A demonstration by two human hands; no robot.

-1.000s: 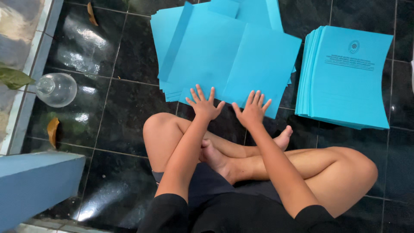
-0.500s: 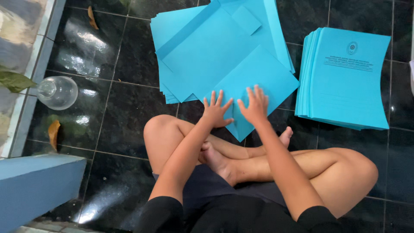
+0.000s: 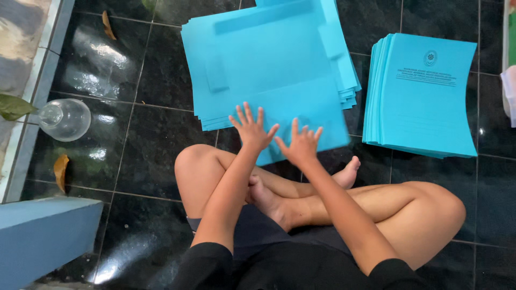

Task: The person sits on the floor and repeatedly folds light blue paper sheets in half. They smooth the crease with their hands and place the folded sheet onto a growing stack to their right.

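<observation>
I sit cross-legged on a black tiled floor. A loose pile of unfolded light-blue paper folders lies in front of me. One blue folder lies on top at the near edge, and both my hands press flat on it with fingers spread. My left hand is on its left part, my right hand just beside it. A neat stack of finished blue folders with a printed emblem and text lies to the right, apart from my hands.
A clear glass flask stands on the floor at the left, near a dry leaf. A light-blue ledge sits at the lower left. A pale step edge runs along the left side.
The top folder has shifted from tilted to lying squarer under my hands. Both hands stay flat on it and have moved slightly forward.
</observation>
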